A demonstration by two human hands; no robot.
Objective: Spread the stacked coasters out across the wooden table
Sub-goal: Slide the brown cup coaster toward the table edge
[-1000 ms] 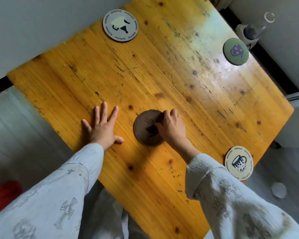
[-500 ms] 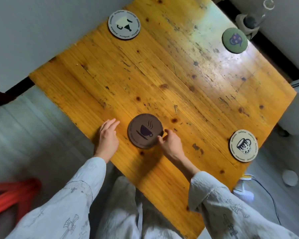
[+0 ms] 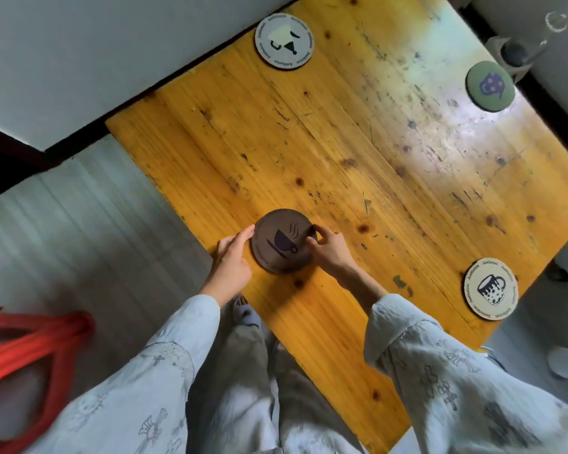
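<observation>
A brown round coaster (image 3: 281, 245) with a steaming-cup picture lies near the left edge of the wooden table (image 3: 358, 165). My left hand (image 3: 232, 262) touches its left rim with the fingertips. My right hand (image 3: 330, 249) pinches its right rim between thumb and fingers. Three more coasters lie apart: a white one (image 3: 284, 40) at the far left corner, a green one (image 3: 490, 86) at the far right edge, and a white mug-print one (image 3: 491, 288) at the near right edge.
A glass object (image 3: 532, 44) stands just beyond the table's far right edge. A red thing (image 3: 23, 352) lies on the grey floor at left. A small white disc (image 3: 563, 362) lies on the floor at right. My legs stand against the near table edge.
The brown coaster has slid toward the table's left edge. My left hand went from flat on the table to touching the coaster's left rim. My right hand shifted to its right rim.
</observation>
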